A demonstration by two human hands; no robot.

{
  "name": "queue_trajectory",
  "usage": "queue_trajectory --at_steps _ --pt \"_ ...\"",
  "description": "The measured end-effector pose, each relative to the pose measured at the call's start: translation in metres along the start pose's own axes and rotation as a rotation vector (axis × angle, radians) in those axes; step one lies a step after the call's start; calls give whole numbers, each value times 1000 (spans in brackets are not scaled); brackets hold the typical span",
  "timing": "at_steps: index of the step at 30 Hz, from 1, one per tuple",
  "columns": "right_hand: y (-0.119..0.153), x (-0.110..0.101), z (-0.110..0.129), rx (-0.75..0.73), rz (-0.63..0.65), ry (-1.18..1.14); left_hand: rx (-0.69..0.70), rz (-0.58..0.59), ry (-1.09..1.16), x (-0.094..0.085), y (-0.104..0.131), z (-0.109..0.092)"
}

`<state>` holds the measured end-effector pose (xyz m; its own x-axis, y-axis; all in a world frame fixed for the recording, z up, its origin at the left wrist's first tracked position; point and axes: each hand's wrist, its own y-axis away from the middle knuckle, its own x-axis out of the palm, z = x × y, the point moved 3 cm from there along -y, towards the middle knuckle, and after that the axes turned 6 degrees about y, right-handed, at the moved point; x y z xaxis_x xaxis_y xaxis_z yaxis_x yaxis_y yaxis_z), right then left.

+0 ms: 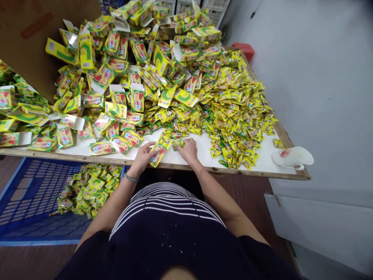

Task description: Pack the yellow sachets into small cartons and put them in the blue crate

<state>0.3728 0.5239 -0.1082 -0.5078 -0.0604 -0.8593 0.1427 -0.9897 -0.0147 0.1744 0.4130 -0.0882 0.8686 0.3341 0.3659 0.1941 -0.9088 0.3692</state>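
Note:
At the table's front edge, my left hand [143,156] is closed round a small yellow-green box [159,154], its thumb across the printed face. Just to the right, my right hand [189,150] pinches a small yellow-green packet [177,144] between thumb and fingers. The packet is close beside the box, not inside it as far as I can see. Behind both hands lie more small packets [186,126] at the foot of a heap. Several similar boxes [131,137], some with flaps raised, are to the left of my left hand.
Boxes with raised flaps [163,58] are piled high at the back. Loose packets [233,112] cover the right side. A white mug [293,156] lies near the right corner. Below left, a blue crate [32,202] holds packets. A cardboard sheet [26,50] leans at back left.

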Motion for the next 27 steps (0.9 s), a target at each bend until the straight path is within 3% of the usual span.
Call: queue_trajectory --at_steps 3,6,9,14,19,23,27 --pt "5 6 -2 -13 52 -100 16 -24 -71 -2 1 -1" --pt "7 -3 1 -39 91 -361 25 -38 -171 -6 4 -3" --pt "5 -15 15 -185 190 -568 11 -19 -212 -8 7 -5" --pt "-3 -31 48 -563 277 -409 -5 69 -185 -7 12 -10" --pt "-8 -32 66 -738 431 -213 -21 85 -169 -5 20 -12" --pt "-3 -30 77 -707 512 -250 -23 90 -124 -2 24 -11" --pt "4 -32 78 -490 430 -511 -43 136 -78 -1 24 -10"
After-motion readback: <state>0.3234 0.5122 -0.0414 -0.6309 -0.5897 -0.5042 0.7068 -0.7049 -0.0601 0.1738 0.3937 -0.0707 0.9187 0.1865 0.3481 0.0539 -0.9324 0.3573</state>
